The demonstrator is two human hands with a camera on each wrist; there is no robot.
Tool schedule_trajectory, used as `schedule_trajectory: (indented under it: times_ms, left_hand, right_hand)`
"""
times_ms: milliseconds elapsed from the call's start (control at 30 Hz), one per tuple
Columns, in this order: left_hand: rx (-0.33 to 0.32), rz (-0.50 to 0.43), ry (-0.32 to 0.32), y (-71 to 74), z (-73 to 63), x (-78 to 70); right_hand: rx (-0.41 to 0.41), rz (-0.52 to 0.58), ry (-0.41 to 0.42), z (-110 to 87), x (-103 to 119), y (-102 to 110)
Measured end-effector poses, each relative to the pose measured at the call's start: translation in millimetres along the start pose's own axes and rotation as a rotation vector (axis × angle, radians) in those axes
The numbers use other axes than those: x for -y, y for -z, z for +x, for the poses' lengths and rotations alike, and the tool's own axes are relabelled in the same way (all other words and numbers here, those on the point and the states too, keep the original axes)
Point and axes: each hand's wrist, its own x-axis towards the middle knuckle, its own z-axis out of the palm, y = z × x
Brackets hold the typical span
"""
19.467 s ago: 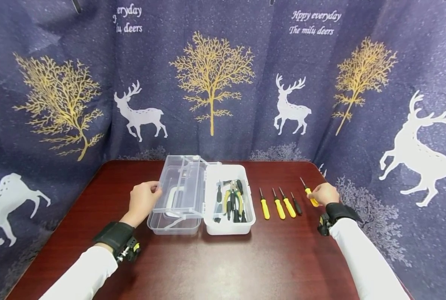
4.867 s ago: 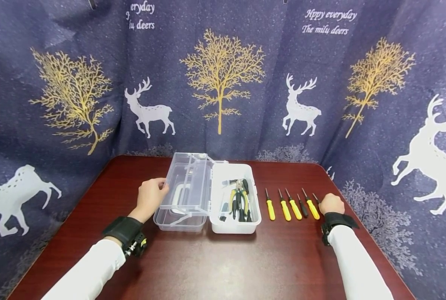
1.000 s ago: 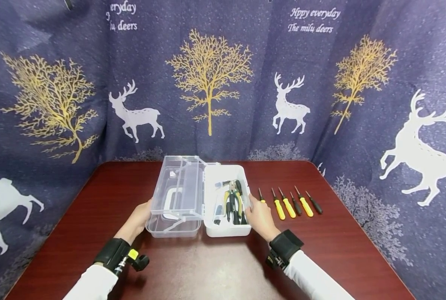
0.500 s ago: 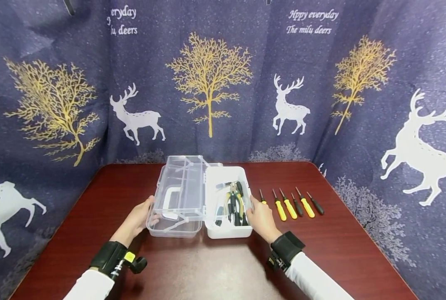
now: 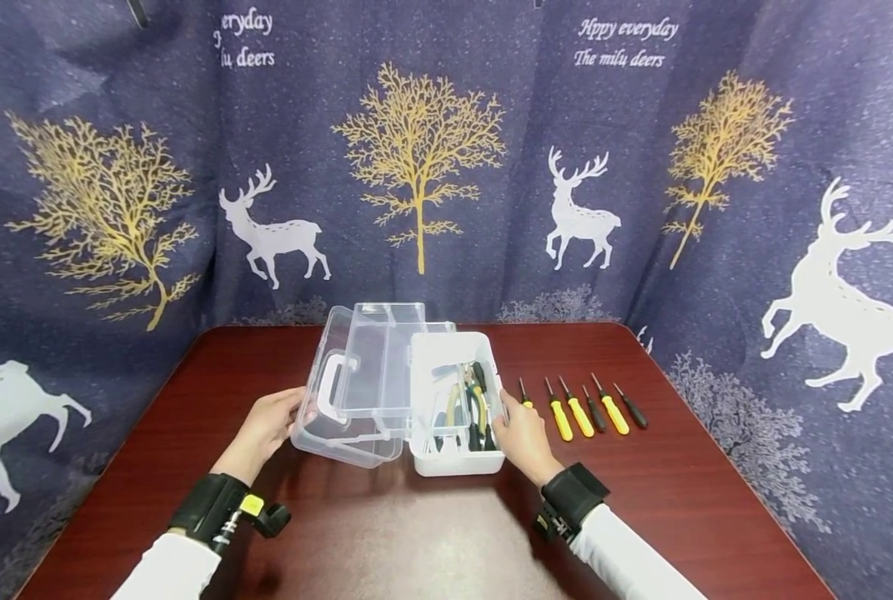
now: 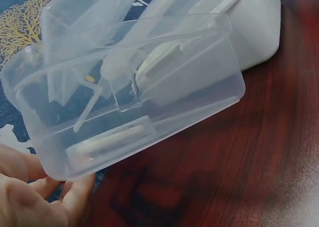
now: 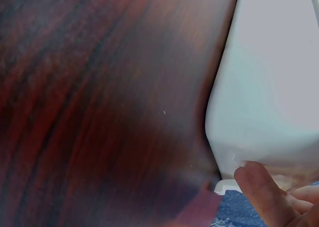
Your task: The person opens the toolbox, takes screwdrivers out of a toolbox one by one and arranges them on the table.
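A white toolbox (image 5: pixel 457 465) stands on the table with its clear lid (image 5: pixel 344 452) swung out to the left. My left hand (image 5: pixel 269 421) grips the lid's outer left edge, which is tilted up off the table; in the left wrist view its fingers (image 6: pixel 77 197) curl under the lid's corner. A clear tray (image 5: pixel 367 371) linked to the lid reaches partly over the box. Pliers with yellow-and-black handles (image 5: pixel 478 408) and several dark-handled tools lie inside. My right hand (image 5: pixel 524 433) holds the box's right wall, with a finger (image 7: pixel 261 189) against its outside in the right wrist view.
Right of the box lies a row of screwdrivers: several yellow-handled ones (image 5: pixel 561 419), and black-handled ones (image 5: pixel 631 408) among them. My right hand partly covers the leftmost. A dark printed curtain (image 5: pixel 484 250) hangs behind the reddish table (image 5: pixel 641 500).
My right hand has left the black screwdriver at the row's end and come to the box's right side. My left hand has raised the lid's outer edge; the tray has swung right over the box.
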Motion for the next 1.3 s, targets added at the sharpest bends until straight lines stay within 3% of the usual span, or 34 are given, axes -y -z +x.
schedule_trajectory:
  times_ms: [367, 733, 933, 1067, 1200, 1300]
  left_hand:
    - [0.059, 0.069, -0.001, -3.3, -4.6, -10.7]
    - [0.113, -0.017, 0.003, -17.2, -4.4, -25.7]
    - [0.143, -0.098, 0.077, -27.5, 0.7, -37.0]
    - [0.200, -0.122, 0.115, -31.9, 5.9, -39.5]
    - [0.273, -0.146, 0.109, -36.8, 8.1, -41.2]
    - [0.277, -0.181, 0.116, -40.2, 9.4, -42.0]
  right_hand:
    - [-0.053, -0.016, 0.016, -2.1, -0.5, 0.3]
    - [-0.064, 0.020, 0.009, -2.7, -4.3, -1.5]
    - [-0.065, 0.032, 0.005, -3.2, -3.9, -0.6]
    - [-0.071, 0.034, 0.002, -4.4, -3.4, 0.0]
    - [-0.084, 0.034, 0.005, -5.5, -3.6, -0.3]
    - [-0.079, 0.029, 0.008, -5.3, -4.1, 0.2]
